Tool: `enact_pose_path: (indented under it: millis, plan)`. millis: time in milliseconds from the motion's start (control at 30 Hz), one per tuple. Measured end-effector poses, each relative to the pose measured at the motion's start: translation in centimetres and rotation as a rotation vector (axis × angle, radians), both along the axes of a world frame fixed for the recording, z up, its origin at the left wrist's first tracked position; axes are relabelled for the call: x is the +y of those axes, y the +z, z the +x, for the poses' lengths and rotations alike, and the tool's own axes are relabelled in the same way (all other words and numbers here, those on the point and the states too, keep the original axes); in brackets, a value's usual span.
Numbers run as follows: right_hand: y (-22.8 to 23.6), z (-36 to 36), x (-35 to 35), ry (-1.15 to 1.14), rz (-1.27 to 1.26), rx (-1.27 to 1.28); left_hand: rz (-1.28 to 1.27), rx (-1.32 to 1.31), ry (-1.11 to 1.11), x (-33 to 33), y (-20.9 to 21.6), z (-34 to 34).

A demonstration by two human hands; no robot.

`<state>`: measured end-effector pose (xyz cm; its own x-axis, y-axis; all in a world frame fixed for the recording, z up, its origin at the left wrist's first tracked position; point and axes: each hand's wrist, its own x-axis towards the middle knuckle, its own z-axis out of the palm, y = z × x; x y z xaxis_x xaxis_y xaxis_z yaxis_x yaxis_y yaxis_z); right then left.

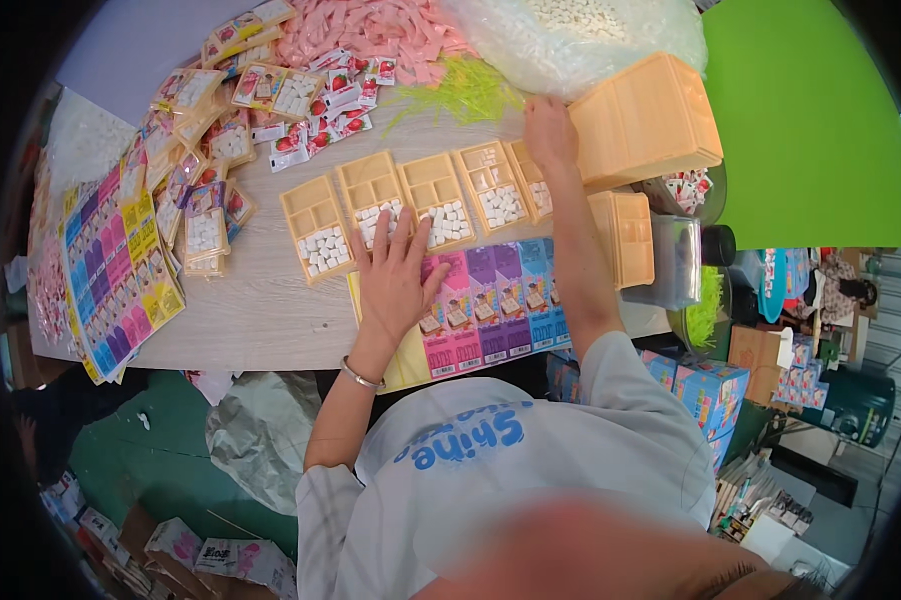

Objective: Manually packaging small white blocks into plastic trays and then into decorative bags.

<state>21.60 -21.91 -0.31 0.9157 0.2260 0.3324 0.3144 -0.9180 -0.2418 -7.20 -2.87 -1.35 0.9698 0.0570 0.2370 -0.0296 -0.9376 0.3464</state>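
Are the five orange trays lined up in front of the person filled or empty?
Partly filled: each orange tray holds white pieces in its lower compartment; upper compartments mostly look bare.

A pale wood-grain worktop (261, 300) carries a row of five tan trays (411, 205) between the two grips, colourful printed cards (491, 305) under the left grip, and green shreds (466, 90) left of the right grip.

The left hand (393, 275) lies flat, fingers spread, on a strip of coloured cards (491, 305) just below a row of orange trays (411, 205) with white pieces, while the right hand (551, 132) reaches the far tray, perhaps touching a tray stack (646, 120).
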Motion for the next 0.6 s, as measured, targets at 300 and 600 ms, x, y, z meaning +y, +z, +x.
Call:
enact_pose_path:
  millis: [300,600]
  plan:
    - [1.4,-3.5,0.5,0.41,0.255,0.015,0.011,0.004,0.005,0.0,-0.1,0.3]
    - [-0.2,2.5,3.4,-0.12,-0.09,0.316,-0.067,-0.026,0.0,-0.1,-0.1,0.1]
